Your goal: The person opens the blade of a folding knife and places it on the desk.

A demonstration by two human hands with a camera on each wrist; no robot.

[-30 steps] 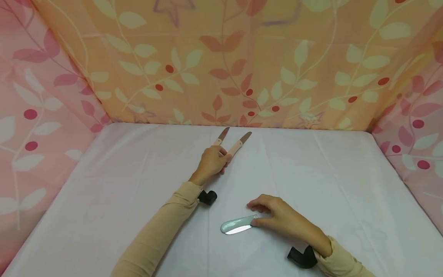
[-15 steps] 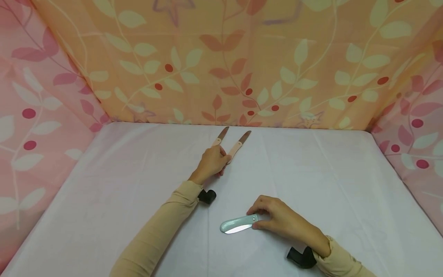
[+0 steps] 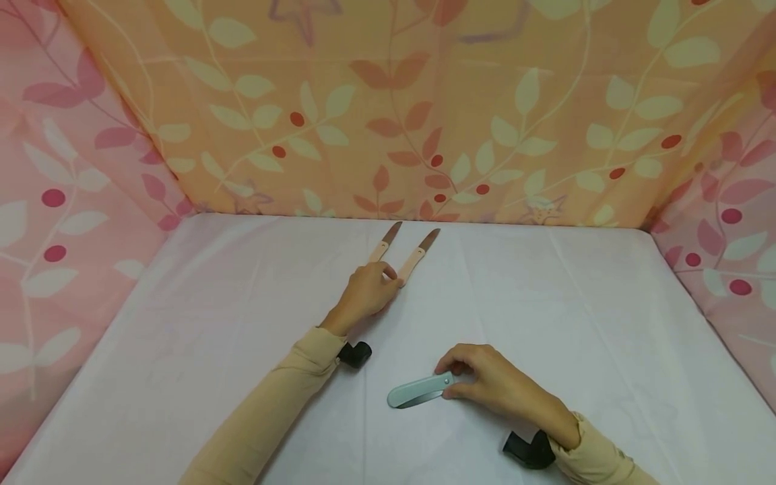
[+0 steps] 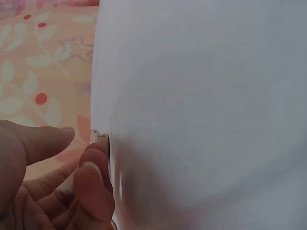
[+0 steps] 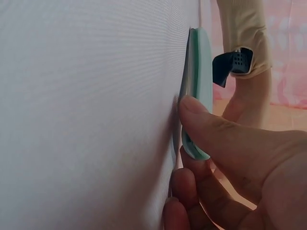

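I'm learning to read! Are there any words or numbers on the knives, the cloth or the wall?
None: no words, numbers or signs show anywhere.
The green knife and two pink knives look plain.
The curtain has only leaves, berries and stars.

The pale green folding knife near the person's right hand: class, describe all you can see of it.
The pale green folding knife lies flat on the white cloth, its rounded end pointing left. The handle looks like smooth plastic, with a thin metal edge along its near side. The right hand pinches its right end between thumb and fingers. Nothing else touches it.
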